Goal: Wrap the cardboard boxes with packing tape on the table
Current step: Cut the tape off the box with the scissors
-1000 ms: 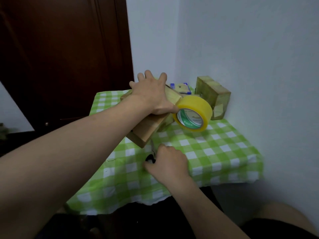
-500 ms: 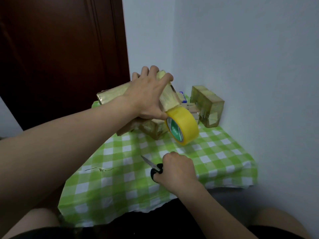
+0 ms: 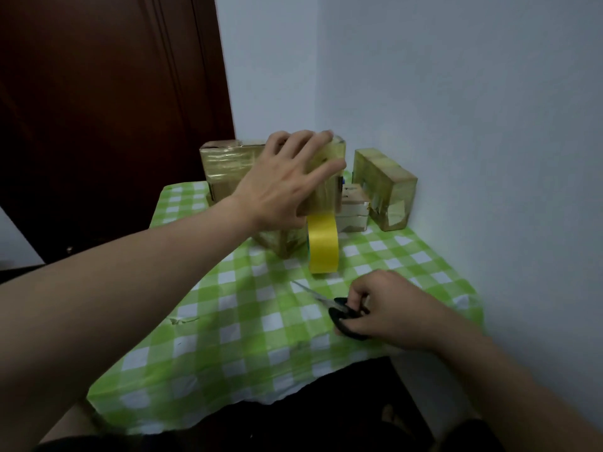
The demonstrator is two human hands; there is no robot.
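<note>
My left hand (image 3: pixel 287 184) grips a tape-wrapped cardboard box (image 3: pixel 228 164), held up above the table with its long side level. From the box's right end a yellow tape roll (image 3: pixel 323 244) hangs edge-on by its strip, just above the cloth. My right hand (image 3: pixel 391 308) holds black-handled scissors (image 3: pixel 342 316) low over the green checked tablecloth (image 3: pixel 235 321), blades pointing up-left. Another wrapped box (image 3: pixel 284 244) sits under the held one. A third wrapped box (image 3: pixel 385 187) leans at the wall.
A small pale wooden-looking item (image 3: pixel 354 207) stands between the boxes near the corner. White walls close the back and right. A dark wooden door (image 3: pixel 98 109) is at the left. The table's front edge drops to my dark-clothed lap.
My left hand has turned the box from tilted to level, and the tape roll has swung to hang edge-on. My right hand has shifted right with the scissors.
</note>
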